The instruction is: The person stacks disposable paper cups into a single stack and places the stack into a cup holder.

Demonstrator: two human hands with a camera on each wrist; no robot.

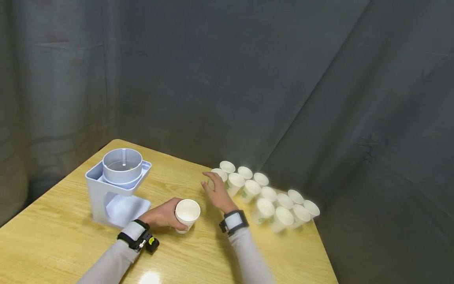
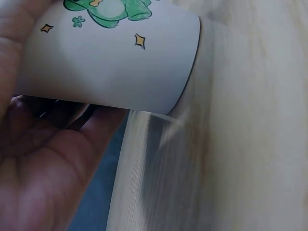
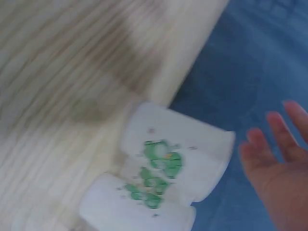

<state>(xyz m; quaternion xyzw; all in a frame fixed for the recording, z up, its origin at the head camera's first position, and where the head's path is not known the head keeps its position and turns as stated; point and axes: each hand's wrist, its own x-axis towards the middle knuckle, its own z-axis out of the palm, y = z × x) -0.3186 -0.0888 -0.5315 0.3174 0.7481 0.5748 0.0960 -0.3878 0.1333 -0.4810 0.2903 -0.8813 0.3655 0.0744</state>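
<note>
A white paper cup (image 1: pixel 188 211) stands upright near the middle of the table, and my left hand (image 1: pixel 164 215) grips it from the left side. Up close in the left wrist view, the cup (image 2: pixel 120 62) shows a green cartoon print and small yellow stars; thumb and fingers go round its wall. My right hand (image 1: pixel 219 195) reaches over the table with fingers spread, near the left end of a group of similar cups (image 1: pixel 235 180). In the blurred right wrist view, the right hand (image 3: pixel 279 168) holds nothing, a small gap from the nearest printed cup (image 3: pixel 178 149).
On the left of the wooden table (image 1: pixel 170 260) stands a pale blue-white dispenser-like device (image 1: pixel 97 197) with a round bowl (image 1: pixel 122 175) on top. Several more white cups (image 1: pixel 283 217) stand towards the right edge. Dark grey curtains (image 1: pixel 213 79) hang behind the table.
</note>
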